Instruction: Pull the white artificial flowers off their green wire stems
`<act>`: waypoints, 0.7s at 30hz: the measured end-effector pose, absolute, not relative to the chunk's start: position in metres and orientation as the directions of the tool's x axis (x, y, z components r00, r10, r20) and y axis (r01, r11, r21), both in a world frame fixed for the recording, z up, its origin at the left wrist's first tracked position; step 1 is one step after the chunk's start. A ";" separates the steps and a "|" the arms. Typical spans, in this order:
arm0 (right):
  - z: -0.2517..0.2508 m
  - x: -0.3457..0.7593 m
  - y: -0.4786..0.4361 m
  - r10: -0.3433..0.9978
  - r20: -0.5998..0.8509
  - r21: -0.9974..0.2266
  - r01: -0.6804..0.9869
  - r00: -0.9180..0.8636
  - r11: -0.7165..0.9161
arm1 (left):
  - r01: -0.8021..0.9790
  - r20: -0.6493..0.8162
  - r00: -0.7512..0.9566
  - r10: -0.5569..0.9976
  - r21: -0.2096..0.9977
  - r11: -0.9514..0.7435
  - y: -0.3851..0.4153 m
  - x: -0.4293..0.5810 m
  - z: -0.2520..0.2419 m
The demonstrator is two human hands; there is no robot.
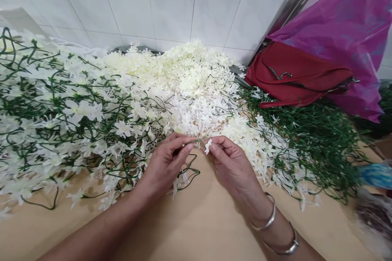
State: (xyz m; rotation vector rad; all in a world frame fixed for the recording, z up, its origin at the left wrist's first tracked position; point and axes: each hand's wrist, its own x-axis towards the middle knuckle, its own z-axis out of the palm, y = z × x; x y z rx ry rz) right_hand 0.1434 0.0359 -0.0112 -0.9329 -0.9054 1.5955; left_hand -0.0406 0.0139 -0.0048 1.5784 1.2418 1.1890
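Observation:
My left hand (pixel 167 163) is closed in a pinch on a green artificial flower stem (pixel 193 141), whose tip points to the right. Below that hand hang more curling green stem (pixel 196 171) and some white petals. Between the thumb and forefinger of my right hand (pixel 232 163) is a small white artificial blossom (pixel 208 146). The two hands' fingertips almost meet above the table, the stem's tip close to the blossom. Just beyond them lies a heap of loose white and cream blossoms (pixel 196 73).
White flowers on green stems (pixel 79 110) pile up at left. To the right lie bare green stems (pixel 324 142), a red handbag (pixel 294 73) and a purple plastic bag (pixel 343 28). A clear plastic bag (pixel 375 220) sits at the right edge. White tiled wall (pixel 171 0) stands behind the table (pixel 190 228).

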 end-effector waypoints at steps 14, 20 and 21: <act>-0.008 0.148 0.038 0.962 -0.177 -0.874 -0.415 -0.210 -0.251 | 0.097 0.029 0.136 0.990 0.994 -0.042 0.013 -0.042 0.005; -0.009 0.147 0.037 0.952 -0.166 -0.897 -0.363 -0.256 -0.254 | 0.119 0.009 0.108 0.994 0.993 -0.022 0.013 -0.041 0.003; -0.009 0.146 0.037 0.953 -0.163 -0.902 -0.352 -0.257 -0.249 | 0.134 0.014 0.105 0.994 0.991 -0.028 0.013 -0.040 0.003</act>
